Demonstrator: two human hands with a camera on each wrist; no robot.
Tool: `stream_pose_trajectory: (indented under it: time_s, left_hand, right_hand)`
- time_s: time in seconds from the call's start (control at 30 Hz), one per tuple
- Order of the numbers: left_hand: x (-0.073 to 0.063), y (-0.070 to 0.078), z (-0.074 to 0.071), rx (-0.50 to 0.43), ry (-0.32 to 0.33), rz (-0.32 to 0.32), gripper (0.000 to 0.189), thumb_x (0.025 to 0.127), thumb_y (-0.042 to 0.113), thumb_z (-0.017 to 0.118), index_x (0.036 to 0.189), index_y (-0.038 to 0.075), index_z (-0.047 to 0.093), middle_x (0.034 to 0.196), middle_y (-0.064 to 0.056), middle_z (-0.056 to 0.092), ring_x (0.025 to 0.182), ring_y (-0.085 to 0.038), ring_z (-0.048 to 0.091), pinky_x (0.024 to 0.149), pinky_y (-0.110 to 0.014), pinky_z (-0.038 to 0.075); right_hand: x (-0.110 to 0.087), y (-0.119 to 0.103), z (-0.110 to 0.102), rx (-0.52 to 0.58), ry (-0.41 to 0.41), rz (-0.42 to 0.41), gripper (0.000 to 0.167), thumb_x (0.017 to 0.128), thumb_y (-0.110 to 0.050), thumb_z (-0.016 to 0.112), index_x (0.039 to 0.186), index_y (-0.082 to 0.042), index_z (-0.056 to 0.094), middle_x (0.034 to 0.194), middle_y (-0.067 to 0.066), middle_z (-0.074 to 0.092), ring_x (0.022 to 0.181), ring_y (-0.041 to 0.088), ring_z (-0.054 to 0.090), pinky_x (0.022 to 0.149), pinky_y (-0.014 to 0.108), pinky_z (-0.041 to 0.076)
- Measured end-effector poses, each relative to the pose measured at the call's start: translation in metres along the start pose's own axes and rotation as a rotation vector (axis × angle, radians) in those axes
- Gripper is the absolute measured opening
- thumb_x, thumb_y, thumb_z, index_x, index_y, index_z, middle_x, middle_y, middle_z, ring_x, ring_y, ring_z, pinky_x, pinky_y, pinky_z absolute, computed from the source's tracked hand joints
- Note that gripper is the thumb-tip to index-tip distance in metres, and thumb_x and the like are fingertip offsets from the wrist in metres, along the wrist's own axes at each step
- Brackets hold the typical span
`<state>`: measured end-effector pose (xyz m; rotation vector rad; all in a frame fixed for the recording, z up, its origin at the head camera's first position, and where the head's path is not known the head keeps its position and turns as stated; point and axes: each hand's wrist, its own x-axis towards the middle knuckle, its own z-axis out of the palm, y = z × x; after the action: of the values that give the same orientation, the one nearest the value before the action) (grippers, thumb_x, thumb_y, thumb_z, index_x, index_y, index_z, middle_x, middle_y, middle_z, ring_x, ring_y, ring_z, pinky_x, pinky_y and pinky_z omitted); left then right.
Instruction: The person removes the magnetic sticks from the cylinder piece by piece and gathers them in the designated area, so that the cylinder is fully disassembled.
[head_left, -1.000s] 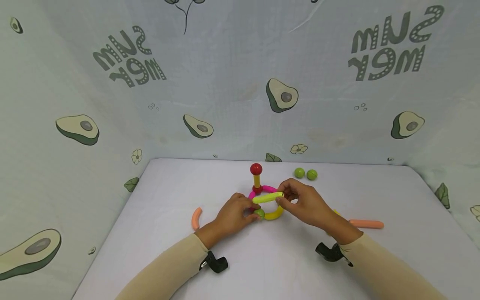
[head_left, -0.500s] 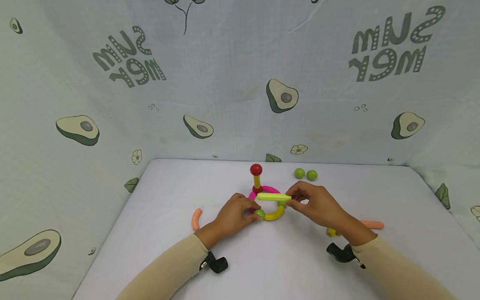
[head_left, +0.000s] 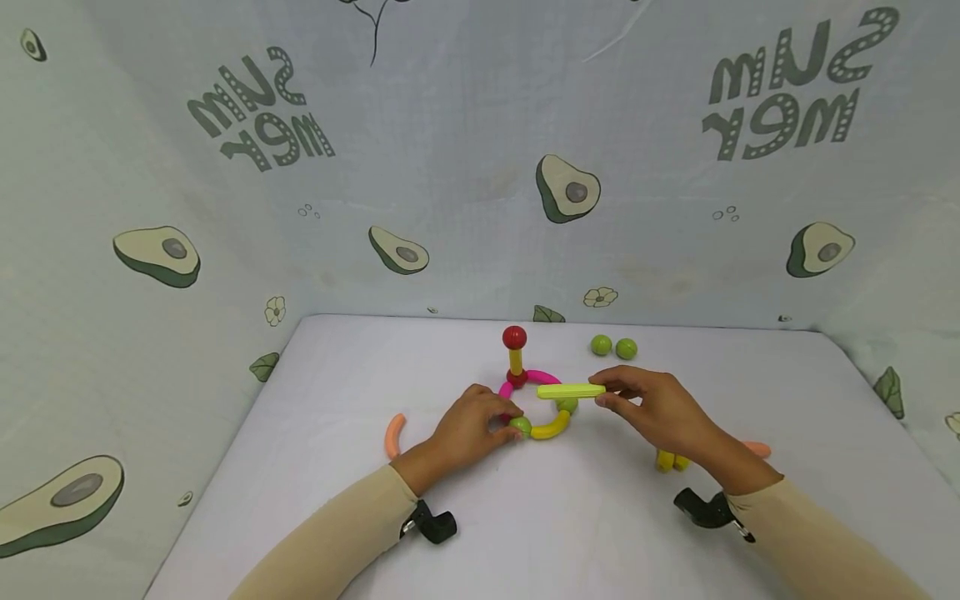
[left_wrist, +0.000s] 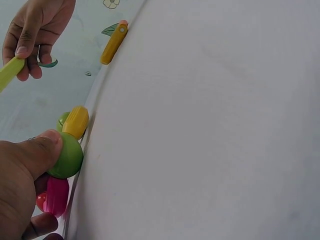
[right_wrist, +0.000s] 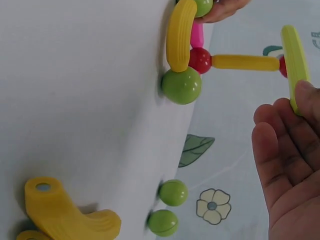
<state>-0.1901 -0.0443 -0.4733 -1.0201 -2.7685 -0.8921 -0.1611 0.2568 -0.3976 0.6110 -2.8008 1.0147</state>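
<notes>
On the white table a ring of curved pink rods [head_left: 543, 377] and a yellow rod [head_left: 551, 427] is joined by balls. From the ring's red ball [head_left: 517, 378] rises a straight yellow rod [head_left: 515, 361], topped by another red ball [head_left: 514, 337]. My left hand [head_left: 468, 427] pinches the green ball [left_wrist: 70, 157] at the ring's near left, thumb on it. Another green ball [right_wrist: 182, 85] sits at the ring's right end of the yellow rod. Above it, my right hand [head_left: 656, 408] holds a straight lime-yellow rod [head_left: 570, 391] by one end, its other end pointing left, apart from the ring.
Two loose green balls [head_left: 613, 347] lie behind the ring. Curved yellow rods [right_wrist: 70, 210] lie under the right forearm, beside a partly hidden orange rod [head_left: 757, 449]. A curved orange rod [head_left: 393, 435] lies left of my left hand. A patterned cloth stands behind the table.
My right hand has moved right with the lime-yellow rod, which has gone from slanted to about level and away from my left hand. The left hand stays on the green ball.
</notes>
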Motion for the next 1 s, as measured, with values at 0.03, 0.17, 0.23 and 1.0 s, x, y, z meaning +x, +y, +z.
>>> stream_pose_trajectory:
  time_s: [0.03, 0.17, 0.23, 1.0]
  left_hand:
    - [0.0, 0.0, 0.0, -0.001, 0.0, -0.001, 0.029, 0.089, 0.028, 0.083, 0.115, 0.017, 0.078, 0.11, 0.008, 0.073, 0.106, -0.016, 0.055, 0.092, -0.028, 0.049]
    - [0.0, 0.001, 0.0, -0.004, -0.008, -0.011, 0.029, 0.089, 0.028, 0.083, 0.116, 0.018, 0.078, 0.11, 0.008, 0.073, 0.106, -0.015, 0.054, 0.092, -0.028, 0.049]
    - [0.0, 0.002, -0.001, -0.004, -0.011, -0.019, 0.029, 0.089, 0.028, 0.083, 0.116, 0.018, 0.078, 0.11, 0.008, 0.073, 0.106, -0.015, 0.054, 0.092, -0.028, 0.049]
    - [0.0, 0.001, 0.0, -0.001, -0.011, -0.022, 0.03, 0.089, 0.028, 0.083, 0.116, 0.018, 0.078, 0.111, 0.009, 0.073, 0.107, -0.015, 0.054, 0.094, -0.028, 0.049]
  right_hand:
    - [-0.001, 0.002, -0.001, 0.005, -0.001, 0.008, 0.028, 0.09, -0.008, 0.079, 0.118, -0.011, 0.072, 0.102, -0.003, 0.073, 0.088, 0.019, 0.07, 0.07, 0.029, 0.056]
    - [-0.006, 0.008, -0.005, 0.008, -0.004, 0.033, 0.029, 0.091, -0.006, 0.078, 0.119, -0.012, 0.07, 0.107, 0.0, 0.069, 0.089, 0.021, 0.068, 0.07, 0.028, 0.056]
    - [-0.008, 0.011, -0.007, -0.002, 0.0, 0.034, 0.03, 0.091, -0.005, 0.078, 0.119, -0.012, 0.07, 0.108, 0.001, 0.067, 0.09, 0.022, 0.067, 0.072, 0.029, 0.057]
    - [-0.037, 0.039, -0.033, -0.042, 0.012, 0.261, 0.033, 0.099, -0.021, 0.071, 0.129, -0.009, 0.066, 0.116, 0.016, 0.067, 0.095, 0.036, 0.063, 0.056, 0.029, 0.055]
